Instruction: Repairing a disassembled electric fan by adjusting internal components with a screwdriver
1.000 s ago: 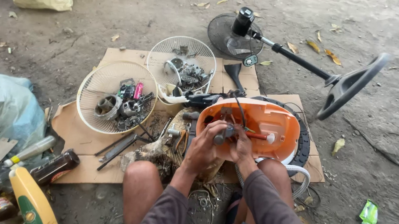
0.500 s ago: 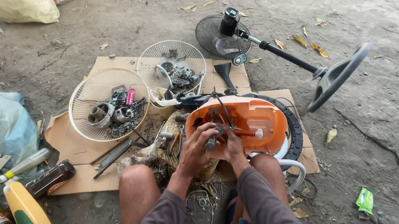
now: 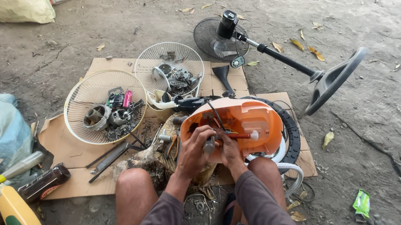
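Both of my hands sit on the near rim of the orange plastic machine housing (image 3: 237, 124), which rests open side up on the flattened brown cardboard sheet (image 3: 68, 151) just in front of my bare knees. My left hand (image 3: 193, 149) is curled with its fingers hooked over the housing's edge, and my right hand (image 3: 228, 151) is closed beside it; between the two stands a small dark grey metal part (image 3: 209, 145), and both hands seem to grip it, though I cannot tell exactly how the fingers close around it. A thin red rod with a white knob (image 3: 245, 135) lies across the inside of the housing, just past my right hand. Behind the housing curves a black ribbed rubber ring (image 3: 292, 132), touching its far side. To my left on the cardboard lie two white wire fan guards used as trays: the nearer wire fan guard (image 3: 83, 96) holds grey metal engine pieces and a pink item, the farther wire fan guard (image 3: 159, 63) holds more small metal parts. Dark long hand tools (image 3: 109, 155) lie on the cardboard near my left knee. Beyond the cardboard, on the bare dirt, a black standing fan (image 3: 224, 35) lies tipped over with its round base (image 3: 334, 79) well off to the right. A brown bottle (image 3: 43, 184) and a yellow plastic container (image 3: 16, 210) sit at the lower left.
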